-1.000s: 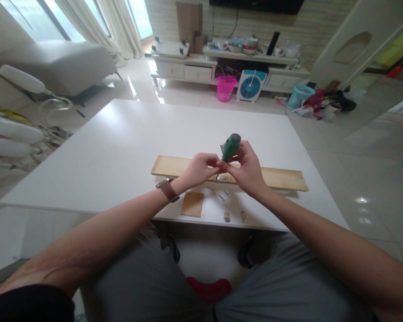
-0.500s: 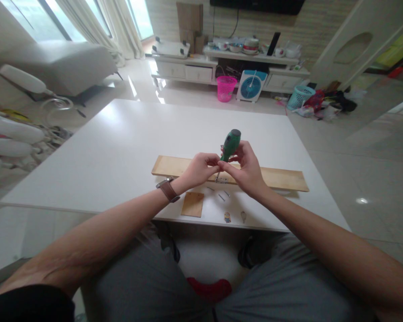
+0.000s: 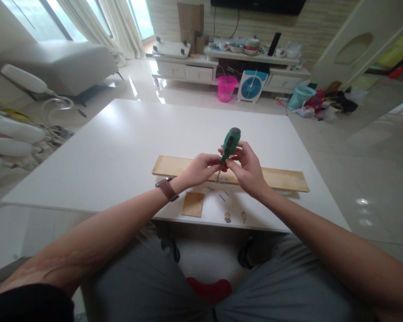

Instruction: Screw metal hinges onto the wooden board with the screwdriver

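A green screwdriver (image 3: 231, 142) with a dark handle end stands tilted, its shaft running down to a small metal hinge-like piece (image 3: 222, 180) at the near edge of a long wooden board (image 3: 285, 178). My right hand (image 3: 249, 167) grips the lower handle between thumb and fingers. On the other side, my left hand (image 3: 203, 169) pinches the screwdriver just below the handle; its fingertips are partly hidden. Several loose screws (image 3: 222, 197) lie in front of the board. A small square wooden piece (image 3: 192, 204) rests near the table edge.
A yellow-and-blue cartoon figure (image 3: 227, 217) and a small key-like item (image 3: 243, 217) lie near the front edge of the white table (image 3: 121, 143). Beyond stand a pink basket (image 3: 226, 88), a blue fan (image 3: 251, 86) and a low cabinet (image 3: 199, 73). White-padded chairs (image 3: 10, 147) are at left.
The screwdriver handle has turned slightly, and my right thumb has shifted a little up and right along it. My left fingertips have moved slightly right. The board stays put.
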The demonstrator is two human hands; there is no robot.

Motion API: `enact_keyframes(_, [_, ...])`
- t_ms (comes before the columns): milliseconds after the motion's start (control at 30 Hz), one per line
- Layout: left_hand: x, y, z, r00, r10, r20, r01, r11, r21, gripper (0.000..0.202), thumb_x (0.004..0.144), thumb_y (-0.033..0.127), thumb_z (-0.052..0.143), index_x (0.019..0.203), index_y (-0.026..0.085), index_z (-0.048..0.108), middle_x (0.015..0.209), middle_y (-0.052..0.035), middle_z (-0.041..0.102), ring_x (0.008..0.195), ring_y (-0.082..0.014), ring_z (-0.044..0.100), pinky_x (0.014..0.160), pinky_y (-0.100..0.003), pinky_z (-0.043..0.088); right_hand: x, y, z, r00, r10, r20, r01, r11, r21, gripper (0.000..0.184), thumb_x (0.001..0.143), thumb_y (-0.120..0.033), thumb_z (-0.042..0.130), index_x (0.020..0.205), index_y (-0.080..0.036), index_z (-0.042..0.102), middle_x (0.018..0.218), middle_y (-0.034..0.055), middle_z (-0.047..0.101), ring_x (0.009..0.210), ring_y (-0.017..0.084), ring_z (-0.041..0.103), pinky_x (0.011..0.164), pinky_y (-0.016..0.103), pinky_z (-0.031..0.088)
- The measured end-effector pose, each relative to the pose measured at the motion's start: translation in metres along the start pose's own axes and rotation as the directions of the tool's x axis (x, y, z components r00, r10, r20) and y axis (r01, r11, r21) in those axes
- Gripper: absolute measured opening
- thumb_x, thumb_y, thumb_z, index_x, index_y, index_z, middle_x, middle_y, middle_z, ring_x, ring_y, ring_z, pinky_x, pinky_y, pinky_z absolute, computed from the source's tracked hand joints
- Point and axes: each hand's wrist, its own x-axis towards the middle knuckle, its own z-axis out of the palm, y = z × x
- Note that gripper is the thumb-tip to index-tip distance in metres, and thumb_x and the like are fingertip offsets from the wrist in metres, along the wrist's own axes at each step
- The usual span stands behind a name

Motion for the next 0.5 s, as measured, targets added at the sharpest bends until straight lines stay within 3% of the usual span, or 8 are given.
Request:
enact_keyframes(133, [-0.0001,0.0033,0.0028,0.997,0.006,-0.076,0.002,0.994,0.106,0.021,0.088,0.031,0.077,0.076,0.015,0.071,0.076,-0.0028,0.075,0.076,-0.0162,0.070,0.079,-0.031,0.057,0.0015,0.0006,0.0018,0.999,-0.001,-0.047,0.000,1.000,-0.015,0.039,0.083,-0.041,0.083,0.109,-0.027,0.058,0.105,0.0012,0.070,0.097,0.019,0.070,0.082,0.037,0.062])
enact_keyframes(267, [0.0000,0.0047,0.0064,0.992,-0.004,-0.127,0.015,0.996,0.089,0.033,0.082,0.039,0.085,0.072,0.015,0.065,0.071,-0.0003,0.069,0.072,-0.0145,0.065,0.076,-0.030,0.056,0.0033,0.0010,0.0026,0.995,0.002,-0.095,-0.002,1.000,-0.001,0.047,0.079,-0.046,0.087,0.108,-0.027,0.056,0.094,-0.0022,0.068,0.086,0.017,0.069,0.080,0.036,0.063])
enact_keyframes(500, [-0.0006,-0.0005,0.0028,0.999,-0.008,0.044,0.009,1.000,-0.028,0.024,0.091,0.039,0.075,0.094,0.015,0.077,0.093,-0.0090,0.079,0.091,-0.0220,0.074,0.087,-0.037,0.060,0.0011,0.0008,0.0009,0.996,-0.003,-0.092,0.003,1.000,-0.004,0.045,0.084,-0.041,0.083,0.115,-0.028,0.055,0.094,-0.0017,0.071,0.090,0.018,0.072,0.083,0.038,0.062])
